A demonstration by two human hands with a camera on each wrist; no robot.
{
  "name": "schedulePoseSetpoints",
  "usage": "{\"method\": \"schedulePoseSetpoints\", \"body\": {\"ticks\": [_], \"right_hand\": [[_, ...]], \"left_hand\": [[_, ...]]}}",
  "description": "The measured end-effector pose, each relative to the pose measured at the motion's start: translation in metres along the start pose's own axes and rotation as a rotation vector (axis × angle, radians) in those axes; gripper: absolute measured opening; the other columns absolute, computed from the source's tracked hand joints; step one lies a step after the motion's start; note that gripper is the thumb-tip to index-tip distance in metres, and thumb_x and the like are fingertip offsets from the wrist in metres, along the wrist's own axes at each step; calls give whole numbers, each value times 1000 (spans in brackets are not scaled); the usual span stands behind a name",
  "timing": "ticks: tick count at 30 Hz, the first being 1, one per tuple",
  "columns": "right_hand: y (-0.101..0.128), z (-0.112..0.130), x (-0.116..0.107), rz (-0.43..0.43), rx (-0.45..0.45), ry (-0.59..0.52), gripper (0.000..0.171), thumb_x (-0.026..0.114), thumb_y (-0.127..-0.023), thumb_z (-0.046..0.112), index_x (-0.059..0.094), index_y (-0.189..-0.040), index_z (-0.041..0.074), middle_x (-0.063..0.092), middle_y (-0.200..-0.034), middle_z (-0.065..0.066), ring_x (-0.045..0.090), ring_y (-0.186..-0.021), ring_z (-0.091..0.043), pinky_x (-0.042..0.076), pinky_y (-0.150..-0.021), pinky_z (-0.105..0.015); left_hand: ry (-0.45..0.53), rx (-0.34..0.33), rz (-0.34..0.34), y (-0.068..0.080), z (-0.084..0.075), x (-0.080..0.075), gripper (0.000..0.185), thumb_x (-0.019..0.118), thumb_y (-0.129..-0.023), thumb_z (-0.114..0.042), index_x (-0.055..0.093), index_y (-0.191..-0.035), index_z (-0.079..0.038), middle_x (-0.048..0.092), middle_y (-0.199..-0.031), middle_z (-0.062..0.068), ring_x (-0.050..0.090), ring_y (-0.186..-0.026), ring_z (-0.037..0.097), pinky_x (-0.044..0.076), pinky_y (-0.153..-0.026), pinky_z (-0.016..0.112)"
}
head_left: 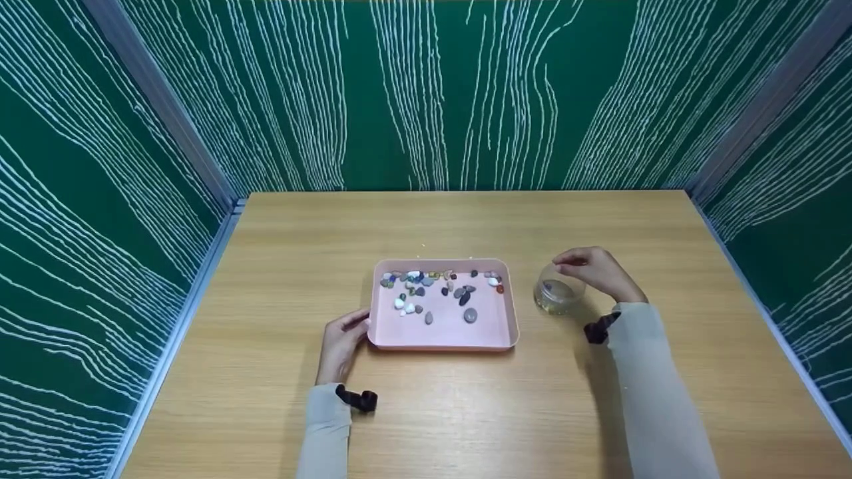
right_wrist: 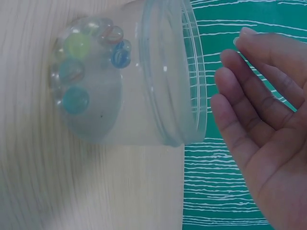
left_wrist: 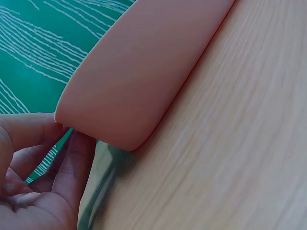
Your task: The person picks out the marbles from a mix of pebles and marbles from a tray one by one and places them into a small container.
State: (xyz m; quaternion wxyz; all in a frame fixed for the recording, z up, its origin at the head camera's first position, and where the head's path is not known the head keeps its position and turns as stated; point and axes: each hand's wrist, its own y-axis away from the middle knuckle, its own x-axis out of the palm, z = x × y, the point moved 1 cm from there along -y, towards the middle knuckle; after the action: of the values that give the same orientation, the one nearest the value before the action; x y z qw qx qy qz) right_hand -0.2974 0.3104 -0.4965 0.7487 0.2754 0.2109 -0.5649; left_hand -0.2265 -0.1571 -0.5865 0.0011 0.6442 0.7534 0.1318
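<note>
A shallow pink tray [head_left: 492, 334] of mixed pebbles and small colored stones lies mid-table. At its left wall is my left hand [head_left: 343, 339], and in the left wrist view the fingers [left_wrist: 79, 155] touch the tray's outer corner. To the tray's right stands a clear round jar [head_left: 558, 303]. Glass marbles show in it in the right wrist view, among them a blue marble [right_wrist: 121, 56] and a green marble [right_wrist: 76, 45]. My right hand [head_left: 596, 271] hovers over the jar's mouth, fingers loosely bent, with no object visible in it.
The wooden table [head_left: 466, 412] stretches around the tray and jar. A few tiny pale specks lie behind the tray. Green walls [head_left: 373, 133] with white lines rise at the back and both sides, with metal posts at the back corners. Each wrist carries a black strap.
</note>
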Motion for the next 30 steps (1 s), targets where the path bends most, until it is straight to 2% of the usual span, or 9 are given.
{"method": "schedulePoseSetpoints", "body": {"ticks": [4, 11, 21, 30], "right_hand": [[-4, 2, 2, 8, 25, 8, 32, 58, -96, 24, 63, -121, 4, 60, -128, -20, 55, -117, -35, 44, -103, -52], [-11, 8, 7, 12, 35, 1, 31, 59, -95, 22, 64, -121, 6, 61, -127, -18, 56, -115, -33, 45, -103, -50], [-23, 24, 19, 13, -20, 13, 36, 60, -95, 27, 63, -123, 5, 63, -124, -17, 60, -109, -29, 50, -98, -46], [-37, 41, 34, 8, -42, 15, 30, 61, -94, 20, 66, -120, 6, 65, -121, -17, 60, -109, -30, 52, -94, -45]], "left_hand": [[-7, -21, -9, 0, 0, 0, 35, 58, -87, 10, 58, -122, 13, 58, -128, 28, 61, -102, 16, 54, -83, 19], [1, -19, -3, 0, 0, 0, 35, 59, -87, 9, 57, -122, 13, 57, -129, 29, 61, -103, 18, 54, -84, 21], [1, -14, -3, 1, -1, 0, 36, 59, -86, 10, 58, -122, 13, 57, -128, 29, 61, -104, 19, 54, -85, 21], [-19, -3, 10, -1, 1, -1, 36, 59, -87, 8, 57, -122, 14, 58, -127, 29, 61, -103, 17, 53, -83, 19]]}}
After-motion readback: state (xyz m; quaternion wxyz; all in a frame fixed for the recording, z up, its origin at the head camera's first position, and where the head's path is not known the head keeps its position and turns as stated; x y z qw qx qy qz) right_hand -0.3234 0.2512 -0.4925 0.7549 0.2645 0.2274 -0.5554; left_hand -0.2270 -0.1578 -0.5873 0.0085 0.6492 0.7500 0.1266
